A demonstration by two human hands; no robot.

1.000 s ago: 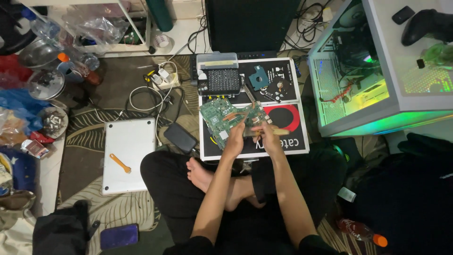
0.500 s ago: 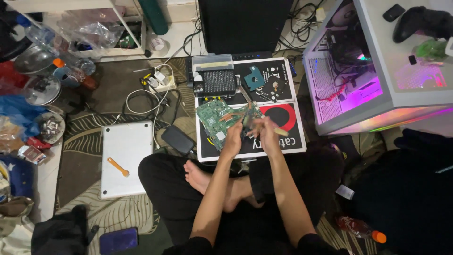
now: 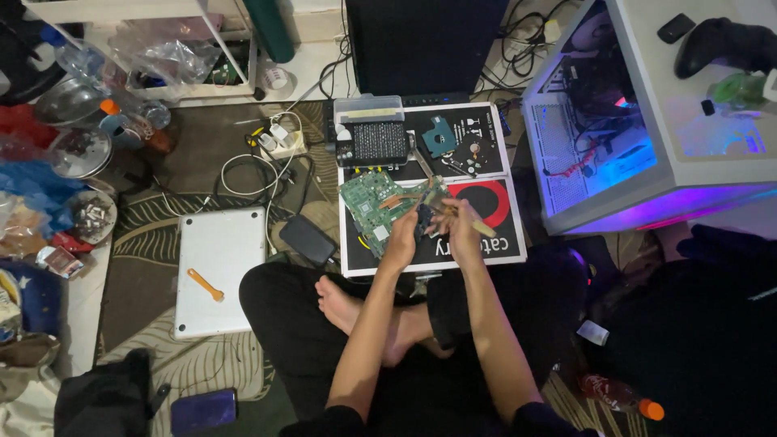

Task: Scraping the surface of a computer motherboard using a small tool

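A green laptop circuit board (image 3: 366,204) with a copper heat pipe lies tilted over the black work mat (image 3: 495,243) in front of my crossed legs. My left hand (image 3: 402,236) grips the board's right near edge, beside a dark part. Close to its right, my right hand (image 3: 460,228) is closed on a thin tan-handled tool (image 3: 480,227). The tool's tip points toward the board and is hidden between my hands.
A bit box (image 3: 371,139) and small loose parts sit at the mat's far end. A silver laptop (image 3: 212,271) with an orange pry tool (image 3: 205,285) lies to the left. A lit computer case (image 3: 615,137) stands to the right. Cables, bags and bowls crowd the left.
My hands stay at the board with only small shifts. The light inside the computer case has gone from green to pink to blue-purple.
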